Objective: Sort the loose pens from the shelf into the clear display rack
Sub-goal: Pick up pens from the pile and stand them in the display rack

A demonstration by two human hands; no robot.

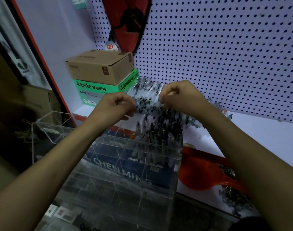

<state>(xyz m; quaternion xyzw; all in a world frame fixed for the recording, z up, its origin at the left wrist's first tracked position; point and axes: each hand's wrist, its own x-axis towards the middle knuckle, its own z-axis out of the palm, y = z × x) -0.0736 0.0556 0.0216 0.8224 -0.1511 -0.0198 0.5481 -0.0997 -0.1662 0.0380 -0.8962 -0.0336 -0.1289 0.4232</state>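
Both the left hand and right hand pinch a fanned bundle of pens, axes slanting up-right, directly above the clear display rack.

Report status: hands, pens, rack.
Left hand and right hand both closed on the pen pile on the shelf. Clear rack: far right compartment holds pens, others look empty. Nothing in the way.
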